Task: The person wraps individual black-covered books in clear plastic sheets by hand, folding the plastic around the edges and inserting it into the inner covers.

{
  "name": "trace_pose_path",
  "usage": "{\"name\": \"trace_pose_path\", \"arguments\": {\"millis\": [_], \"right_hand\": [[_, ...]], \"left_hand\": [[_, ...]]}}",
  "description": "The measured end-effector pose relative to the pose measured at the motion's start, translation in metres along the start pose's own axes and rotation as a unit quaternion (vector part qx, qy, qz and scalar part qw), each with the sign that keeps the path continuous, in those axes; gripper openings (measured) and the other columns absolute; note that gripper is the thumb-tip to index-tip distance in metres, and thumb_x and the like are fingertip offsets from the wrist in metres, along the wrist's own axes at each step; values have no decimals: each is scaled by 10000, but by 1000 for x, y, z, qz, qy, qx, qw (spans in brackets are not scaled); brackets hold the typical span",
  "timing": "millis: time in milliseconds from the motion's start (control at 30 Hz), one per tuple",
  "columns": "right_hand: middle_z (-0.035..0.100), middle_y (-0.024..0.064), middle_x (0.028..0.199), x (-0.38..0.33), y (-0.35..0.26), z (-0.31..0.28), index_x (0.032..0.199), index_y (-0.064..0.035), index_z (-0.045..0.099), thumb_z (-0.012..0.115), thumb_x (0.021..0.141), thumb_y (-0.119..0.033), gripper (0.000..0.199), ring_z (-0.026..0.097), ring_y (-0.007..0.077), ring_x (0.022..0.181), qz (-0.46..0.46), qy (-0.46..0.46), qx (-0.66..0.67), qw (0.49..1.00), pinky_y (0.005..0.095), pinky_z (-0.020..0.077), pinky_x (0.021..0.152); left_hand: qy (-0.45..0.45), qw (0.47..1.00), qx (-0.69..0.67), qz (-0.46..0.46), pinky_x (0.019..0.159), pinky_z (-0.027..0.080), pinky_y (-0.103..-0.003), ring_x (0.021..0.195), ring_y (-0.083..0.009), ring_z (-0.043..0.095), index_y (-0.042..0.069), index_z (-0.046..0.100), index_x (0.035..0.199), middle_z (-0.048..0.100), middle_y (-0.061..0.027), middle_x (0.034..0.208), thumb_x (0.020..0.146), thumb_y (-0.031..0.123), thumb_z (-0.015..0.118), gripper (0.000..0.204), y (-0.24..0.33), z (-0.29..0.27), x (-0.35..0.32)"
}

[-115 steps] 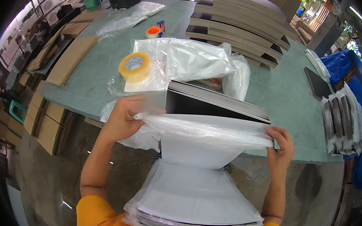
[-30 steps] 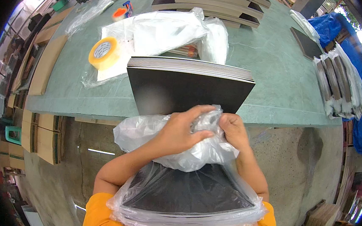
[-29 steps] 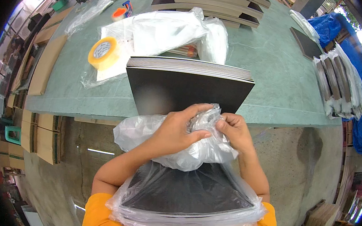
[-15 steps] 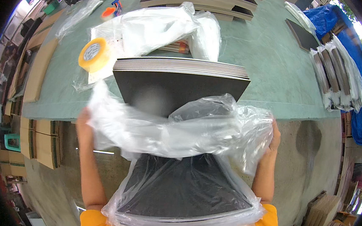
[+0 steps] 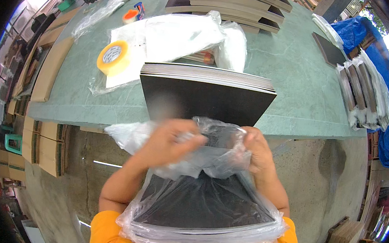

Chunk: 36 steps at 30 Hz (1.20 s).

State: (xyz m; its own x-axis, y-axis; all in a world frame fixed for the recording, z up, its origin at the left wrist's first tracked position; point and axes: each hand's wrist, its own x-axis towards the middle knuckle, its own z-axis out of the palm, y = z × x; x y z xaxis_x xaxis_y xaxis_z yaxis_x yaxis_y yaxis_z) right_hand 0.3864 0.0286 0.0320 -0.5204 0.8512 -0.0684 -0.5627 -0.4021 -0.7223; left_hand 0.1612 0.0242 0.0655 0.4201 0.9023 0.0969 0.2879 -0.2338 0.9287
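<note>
1. In the head view, your right hand [image 5: 257, 150] is closed at the edge of the crumpled, clear plastic bag [image 5: 217, 157], gripping it between the thumb and the fingers.
2. Your left hand [image 5: 174, 140] is over the left part of this bag, with bent fingers. It is blurred, so I cannot tell if it grips the plastic.
3. The bag is in front of your chest; through its clear film you can see a flat black panel [image 5: 206, 202].
4. Just beyond your hands is a bare stack of thin black panels with white edges [image 5: 205, 95], at the near edge of the green desk [image 5: 297, 95].
5. Behind this stack lie white plastic bags [image 5: 183, 36], with a yellow roll of tape [image 5: 113, 59] to their left.
</note>
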Motion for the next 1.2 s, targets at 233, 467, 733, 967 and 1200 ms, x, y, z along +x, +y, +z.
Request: {"name": "trace_pose_path", "arguments": {"millis": [233,467,733,967,1200], "right_hand": [[576,44,691,-9,-4,-5,779,2,568,649,746,-180,202,535,108,593,2,16,-131,991,242,433,537],[477,7,544,11,1,12,667,-65,478,570,811,-293,286,425,72,463,-24,-64,7,998,225,364,440],[564,73,768,-6,-8,8,634,-27,606,670,708,-107,126,530,128,688,-55,-6,-297,953,263,428,619],[528,133,1051,2,-36,58,960,-31,553,743,603,-164,426,513,200,979,-260,-23,-385,885,290,389,841],[606,80,726,0,-20,34,798,-36,582,606,754,-228,199,575,134,629,69,-145,-517,841,252,453,603]], "left_hand": [[131,991,-4,-37,533,415,-271,566,-128,529,22,558,721,580,-75,646,775,202,591,191,12,-45,-9],[19,995,-98,-29,530,365,-228,603,-53,453,41,551,682,514,18,592,721,176,639,166,5,1,3],[429,877,212,39,644,415,-267,697,-147,527,39,540,826,553,-66,738,681,98,641,186,22,-44,-2],[-127,989,-51,50,619,453,-300,706,-214,589,7,514,873,570,-119,731,727,90,586,183,24,22,-6],[-86,961,-262,-10,616,432,-241,685,-114,551,-23,536,908,576,-39,760,775,16,457,160,24,-7,4]]}}
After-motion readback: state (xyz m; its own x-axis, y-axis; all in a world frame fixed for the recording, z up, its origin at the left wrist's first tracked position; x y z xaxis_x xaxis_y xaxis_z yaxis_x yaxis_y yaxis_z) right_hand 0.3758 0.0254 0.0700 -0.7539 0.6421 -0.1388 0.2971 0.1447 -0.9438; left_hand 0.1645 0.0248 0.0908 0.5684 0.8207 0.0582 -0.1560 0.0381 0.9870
